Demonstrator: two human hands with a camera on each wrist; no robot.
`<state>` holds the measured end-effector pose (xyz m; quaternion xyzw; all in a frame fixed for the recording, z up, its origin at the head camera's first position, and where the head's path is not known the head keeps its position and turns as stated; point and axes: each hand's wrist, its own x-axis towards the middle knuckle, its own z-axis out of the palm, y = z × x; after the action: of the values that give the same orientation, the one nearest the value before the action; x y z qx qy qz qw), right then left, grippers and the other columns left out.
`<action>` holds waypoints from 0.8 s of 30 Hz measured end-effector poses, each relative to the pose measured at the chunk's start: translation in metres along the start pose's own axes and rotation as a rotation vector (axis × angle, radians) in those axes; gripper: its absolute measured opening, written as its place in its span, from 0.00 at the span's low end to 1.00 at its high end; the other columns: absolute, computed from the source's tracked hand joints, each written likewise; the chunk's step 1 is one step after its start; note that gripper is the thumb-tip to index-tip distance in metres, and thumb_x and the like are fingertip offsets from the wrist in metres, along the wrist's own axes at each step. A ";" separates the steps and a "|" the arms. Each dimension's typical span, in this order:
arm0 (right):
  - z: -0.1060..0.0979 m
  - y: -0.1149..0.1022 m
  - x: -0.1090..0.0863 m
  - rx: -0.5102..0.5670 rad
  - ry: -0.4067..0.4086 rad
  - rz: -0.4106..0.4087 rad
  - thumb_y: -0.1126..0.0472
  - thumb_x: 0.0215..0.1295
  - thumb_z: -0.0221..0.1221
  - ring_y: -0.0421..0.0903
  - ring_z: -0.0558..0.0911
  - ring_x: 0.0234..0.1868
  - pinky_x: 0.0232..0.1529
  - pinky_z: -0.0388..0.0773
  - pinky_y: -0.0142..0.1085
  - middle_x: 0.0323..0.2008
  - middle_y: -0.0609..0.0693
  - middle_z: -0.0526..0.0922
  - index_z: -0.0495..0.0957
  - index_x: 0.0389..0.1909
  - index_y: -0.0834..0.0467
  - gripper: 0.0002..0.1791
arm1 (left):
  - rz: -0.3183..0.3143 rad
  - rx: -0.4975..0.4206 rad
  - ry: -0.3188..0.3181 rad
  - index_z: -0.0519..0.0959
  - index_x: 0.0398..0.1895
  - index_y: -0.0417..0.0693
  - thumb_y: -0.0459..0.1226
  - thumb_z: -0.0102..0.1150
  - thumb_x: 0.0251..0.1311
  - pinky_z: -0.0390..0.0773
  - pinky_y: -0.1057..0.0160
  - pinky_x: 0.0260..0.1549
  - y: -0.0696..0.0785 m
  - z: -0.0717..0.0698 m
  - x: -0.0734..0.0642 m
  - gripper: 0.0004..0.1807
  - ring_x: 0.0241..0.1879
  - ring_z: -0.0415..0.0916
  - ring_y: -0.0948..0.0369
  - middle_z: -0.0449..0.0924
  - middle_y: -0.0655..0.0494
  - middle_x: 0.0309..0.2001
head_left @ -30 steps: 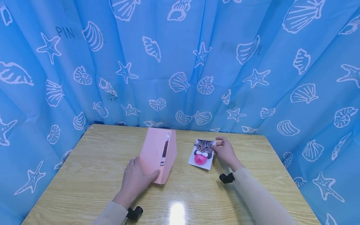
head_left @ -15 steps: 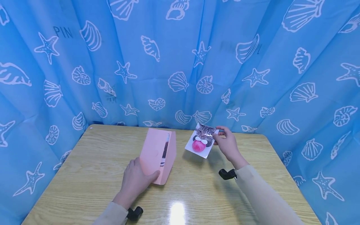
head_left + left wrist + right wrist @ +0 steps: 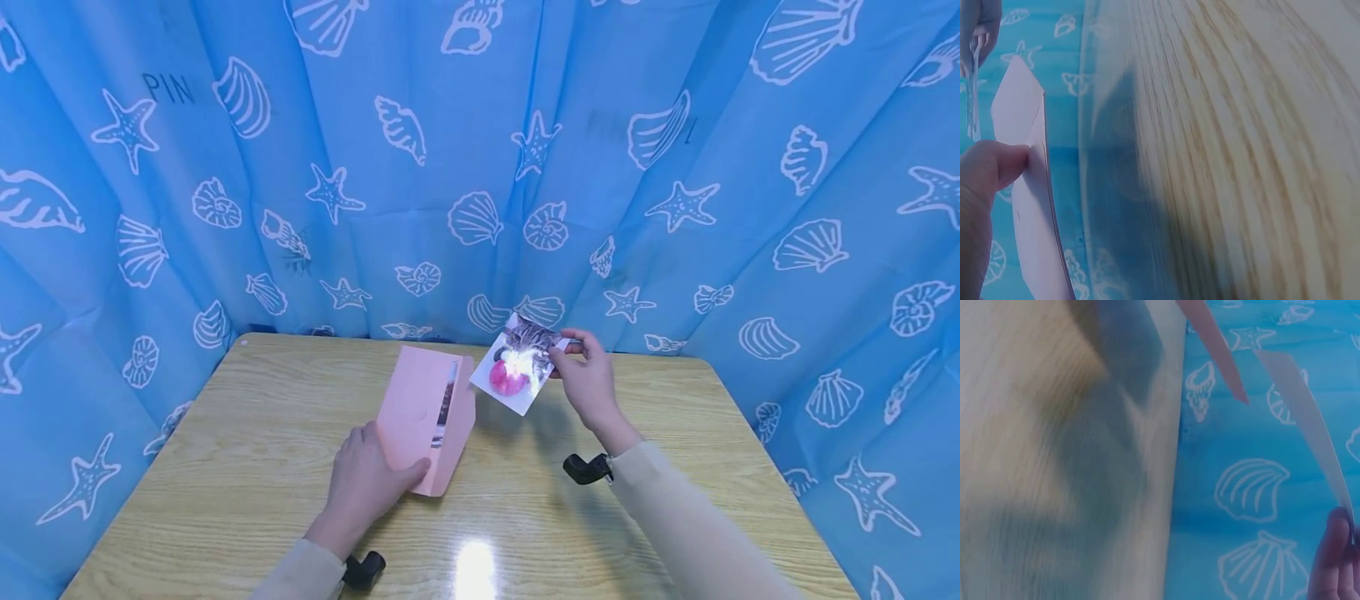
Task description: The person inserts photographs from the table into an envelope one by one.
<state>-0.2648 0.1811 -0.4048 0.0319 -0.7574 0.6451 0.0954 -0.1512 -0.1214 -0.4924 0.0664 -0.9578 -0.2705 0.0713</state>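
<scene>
My left hand (image 3: 365, 483) grips the lower part of a pink envelope (image 3: 408, 400), its thumb over the near side. The envelope's flap (image 3: 459, 417) stands open to the right, and a dark photo (image 3: 445, 408) peeks out of the slot. Between thumb and fingers, my right hand (image 3: 587, 375) pinches a white-bordered photo (image 3: 491, 387) of a cat with a pink ball. That photo is raised and tilted, with glare across its middle and its left corner close by the flap. In the right wrist view the photo (image 3: 1304, 412) appears nearly edge-on.
A wooden table (image 3: 262, 450) lies beneath both hands. Behind it hangs a blue curtain (image 3: 420, 250) printed with white shells and starfish. Each wrist wears a black camera mount, one by the left sleeve (image 3: 365, 572) and one by the right (image 3: 587, 469).
My right hand has lifted the cat photo off the table and carried it left toward the envelope, tilting it. The left hand and envelope have barely shifted.
</scene>
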 end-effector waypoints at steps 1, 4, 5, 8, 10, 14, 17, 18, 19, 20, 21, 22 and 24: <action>0.002 0.001 0.000 0.003 0.001 -0.003 0.68 0.67 0.58 0.55 0.82 0.30 0.38 0.81 0.46 0.42 0.62 0.71 0.68 0.59 0.66 0.21 | 0.003 0.005 0.001 0.65 0.60 0.26 0.68 0.66 0.40 0.72 0.48 0.43 0.001 0.000 0.000 0.59 0.45 0.71 0.47 0.72 0.38 0.47; 0.006 0.006 -0.001 0.007 -0.001 -0.014 0.68 0.67 0.58 0.52 0.83 0.29 0.39 0.80 0.49 0.41 0.62 0.71 0.68 0.59 0.66 0.21 | 0.012 0.021 0.008 0.65 0.60 0.26 0.68 0.66 0.40 0.72 0.48 0.44 0.002 0.000 -0.001 0.59 0.44 0.71 0.47 0.72 0.38 0.46; 0.007 0.007 -0.002 0.006 -0.001 -0.018 0.67 0.67 0.58 0.51 0.83 0.28 0.39 0.81 0.49 0.41 0.62 0.71 0.69 0.58 0.66 0.21 | 0.015 0.028 0.010 0.65 0.60 0.26 0.68 0.66 0.40 0.72 0.49 0.44 0.002 0.001 -0.001 0.58 0.44 0.71 0.47 0.72 0.38 0.46; 0.010 0.011 -0.003 -0.008 -0.007 -0.037 0.66 0.67 0.58 0.48 0.83 0.26 0.39 0.81 0.49 0.41 0.61 0.71 0.69 0.58 0.65 0.20 | 0.015 0.035 0.012 0.65 0.59 0.26 0.67 0.66 0.40 0.72 0.48 0.44 0.004 0.000 -0.002 0.58 0.44 0.70 0.48 0.72 0.38 0.46; 0.012 0.012 -0.004 -0.018 -0.008 -0.048 0.65 0.67 0.58 0.47 0.83 0.26 0.39 0.80 0.50 0.41 0.61 0.71 0.69 0.57 0.64 0.20 | 0.016 0.040 0.011 0.65 0.59 0.27 0.67 0.66 0.40 0.72 0.49 0.43 0.005 -0.001 -0.001 0.57 0.43 0.70 0.48 0.72 0.39 0.45; 0.016 0.013 -0.006 -0.031 -0.008 -0.046 0.65 0.67 0.58 0.54 0.83 0.29 0.37 0.81 0.49 0.41 0.60 0.72 0.69 0.57 0.63 0.19 | 0.018 0.031 0.010 0.65 0.59 0.28 0.67 0.67 0.39 0.72 0.49 0.43 0.009 -0.001 -0.001 0.57 0.43 0.70 0.48 0.72 0.40 0.45; 0.018 0.016 -0.007 -0.032 -0.015 -0.033 0.64 0.67 0.59 0.62 0.83 0.31 0.36 0.81 0.47 0.40 0.59 0.72 0.69 0.57 0.63 0.20 | 0.015 0.026 0.008 0.65 0.59 0.28 0.67 0.67 0.38 0.71 0.49 0.45 0.011 -0.001 -0.001 0.57 0.44 0.70 0.48 0.72 0.40 0.46; 0.020 0.017 -0.007 -0.036 -0.020 -0.030 0.64 0.67 0.59 0.63 0.82 0.32 0.36 0.81 0.47 0.40 0.59 0.72 0.69 0.58 0.64 0.20 | 0.014 0.028 0.007 0.65 0.60 0.29 0.67 0.67 0.39 0.71 0.48 0.45 0.011 0.000 -0.002 0.57 0.44 0.69 0.48 0.72 0.40 0.46; 0.021 0.018 -0.007 -0.032 -0.024 -0.028 0.64 0.67 0.59 0.65 0.82 0.33 0.36 0.81 0.47 0.40 0.59 0.72 0.68 0.58 0.64 0.21 | 0.012 0.030 0.007 0.64 0.60 0.29 0.67 0.67 0.39 0.71 0.48 0.46 0.011 0.000 -0.002 0.57 0.45 0.69 0.48 0.72 0.40 0.47; 0.022 0.018 -0.007 -0.032 -0.025 -0.028 0.65 0.67 0.59 0.66 0.82 0.33 0.37 0.81 0.48 0.40 0.59 0.72 0.68 0.58 0.65 0.21 | 0.010 0.032 0.009 0.64 0.60 0.29 0.66 0.67 0.39 0.71 0.48 0.46 0.011 0.000 -0.002 0.57 0.45 0.69 0.48 0.72 0.40 0.47; 0.023 0.019 -0.007 -0.031 -0.026 -0.027 0.65 0.66 0.59 0.66 0.81 0.33 0.36 0.81 0.48 0.40 0.59 0.71 0.68 0.58 0.65 0.21 | 0.009 0.037 0.011 0.64 0.60 0.29 0.67 0.67 0.39 0.71 0.48 0.46 0.011 0.001 -0.002 0.57 0.45 0.69 0.48 0.72 0.40 0.48; 0.024 0.018 -0.008 -0.033 -0.027 -0.026 0.65 0.66 0.59 0.65 0.81 0.33 0.37 0.81 0.48 0.40 0.59 0.71 0.68 0.58 0.65 0.21 | 0.009 0.042 0.013 0.64 0.60 0.30 0.67 0.67 0.39 0.71 0.48 0.46 0.011 0.001 -0.002 0.57 0.45 0.69 0.48 0.72 0.40 0.48; 0.027 0.017 -0.009 -0.037 -0.031 -0.014 0.65 0.66 0.59 0.63 0.82 0.33 0.37 0.81 0.49 0.40 0.60 0.71 0.68 0.58 0.66 0.21 | 0.013 0.046 0.021 0.65 0.60 0.30 0.67 0.67 0.39 0.71 0.48 0.46 0.011 0.002 -0.002 0.57 0.45 0.69 0.48 0.72 0.40 0.48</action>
<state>-0.2617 0.1569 -0.4265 0.0457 -0.7705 0.6296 0.0887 -0.1506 -0.1112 -0.4883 0.0647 -0.9634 -0.2471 0.0812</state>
